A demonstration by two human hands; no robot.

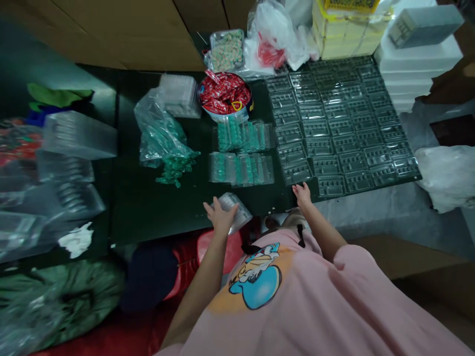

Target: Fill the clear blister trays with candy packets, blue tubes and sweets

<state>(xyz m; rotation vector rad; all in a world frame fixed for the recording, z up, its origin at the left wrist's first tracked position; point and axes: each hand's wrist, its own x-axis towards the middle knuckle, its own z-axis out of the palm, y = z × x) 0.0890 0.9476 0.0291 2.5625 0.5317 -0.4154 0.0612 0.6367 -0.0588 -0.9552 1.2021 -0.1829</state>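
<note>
My left hand [221, 216] is at the table's front edge with its fingers spread. It rests against a small stack of clear plastic trays [240, 213], the thumb lying over the stack. My right hand [303, 194] is at the near left corner of a large array of clear blister trays [341, 131]. Its fingers are apart, their tips close to the slightly askew nearest tray [297, 172]; whether they touch it I cannot tell. Between the hands and the back lie two rows of trays filled with green pieces [241, 169].
Loose green pieces [176, 168] spill from a clear bag [158, 126] on the left. Behind are a round tin of red packets [225, 94], a stack of clear trays [180, 95] and a yellow box [345, 34]. More clear plastic packs [77, 133] lie far left.
</note>
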